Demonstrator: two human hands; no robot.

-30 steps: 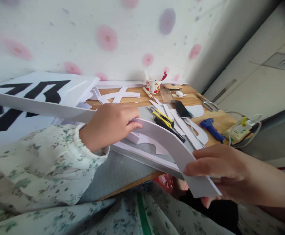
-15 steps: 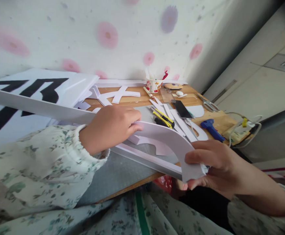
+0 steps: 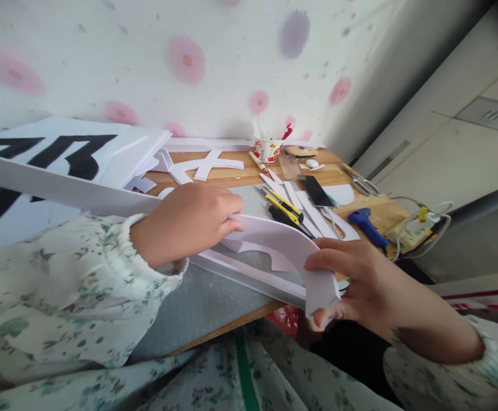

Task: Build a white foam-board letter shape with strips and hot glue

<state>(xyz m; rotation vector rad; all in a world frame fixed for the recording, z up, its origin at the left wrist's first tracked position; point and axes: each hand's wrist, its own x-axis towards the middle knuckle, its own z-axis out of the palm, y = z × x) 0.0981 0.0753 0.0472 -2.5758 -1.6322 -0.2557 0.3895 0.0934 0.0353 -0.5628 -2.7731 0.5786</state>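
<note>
A long white foam-board strip (image 3: 270, 235) runs from the left edge of the view and curves down at its right end. My left hand (image 3: 189, 222) pinches its upper edge near the middle, thumb and fingers closed. Around the curved end, my right hand (image 3: 352, 274) has its fingers on the face and its thumb beneath. Another straight white strip (image 3: 249, 277) lies below, on the grey cutting mat (image 3: 189, 308). Between the two strips a curved white cut-out (image 3: 257, 249) is partly visible.
Beyond the hands lie yellow utility knives (image 3: 285, 205), a phone (image 3: 317, 191) and white strips. Scissors (image 3: 362, 182), a blue glue gun (image 3: 369, 228) and a power strip (image 3: 403, 228) are on the right. A paper cup (image 3: 267, 149) stands near the wall. Large lettered sheets (image 3: 137, 149) occupy the left.
My right hand has shifted left with the strip's curved end, which bends a little more. My left hand keeps its pinch and has moved slightly left.
</note>
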